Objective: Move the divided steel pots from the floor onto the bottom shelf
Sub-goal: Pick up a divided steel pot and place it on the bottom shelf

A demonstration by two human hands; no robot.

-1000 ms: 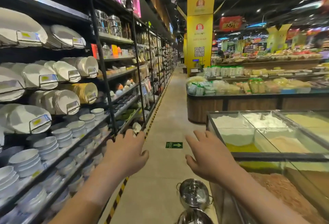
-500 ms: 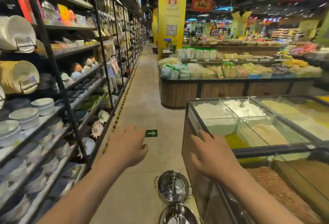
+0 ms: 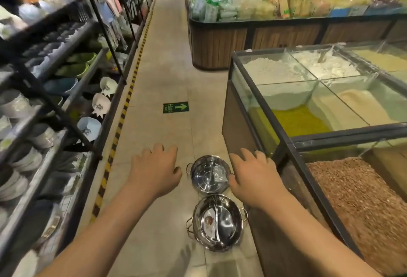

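Observation:
Two shiny divided steel pots stand on the tiled aisle floor beside the grain counter. The far pot (image 3: 208, 174) lies between my hands; the near pot (image 3: 217, 221) is closer to me, with a small round sticker inside. My left hand (image 3: 156, 169) hovers open just left of the far pot, fingers spread, palm down. My right hand (image 3: 253, 174) hovers open at that pot's right side, its thumb over the rim edge. Neither hand holds anything. The bottom shelf (image 3: 66, 199) of the black rack runs along the left, low by the floor.
Stacked bowls (image 3: 26, 157) and plates fill the left rack's shelves. A glass-topped bin counter (image 3: 308, 144) of flour and grains stands close on the right. A wooden produce island (image 3: 253, 36) lies further ahead. A yellow-black striped line (image 3: 114, 142) edges the aisle.
My view has tilted down toward the floor, bringing both pots fully into sight. Both hands have dropped toward the far pot, one on each side.

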